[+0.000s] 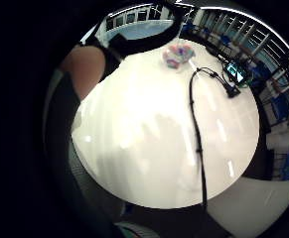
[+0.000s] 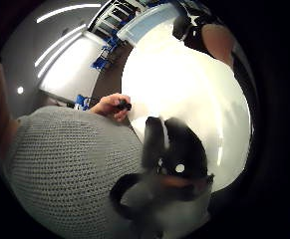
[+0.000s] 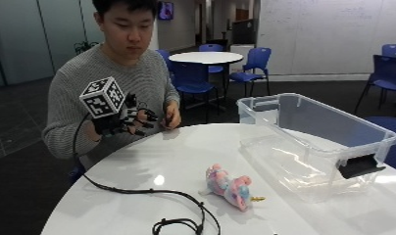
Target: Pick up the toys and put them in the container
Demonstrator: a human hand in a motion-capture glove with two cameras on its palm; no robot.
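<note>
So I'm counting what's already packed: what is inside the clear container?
Nothing shows inside the clear container; its see-through walls show only a bare floor. The plush toy lies on the table beside it. The gloved right hand is raised away from both.

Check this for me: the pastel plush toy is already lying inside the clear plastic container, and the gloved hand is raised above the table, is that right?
Not quite. The plush toy lies on the white table, beside the clear container, not inside it; the outside view shows this. The gloved right hand is indeed raised above the table.
</note>
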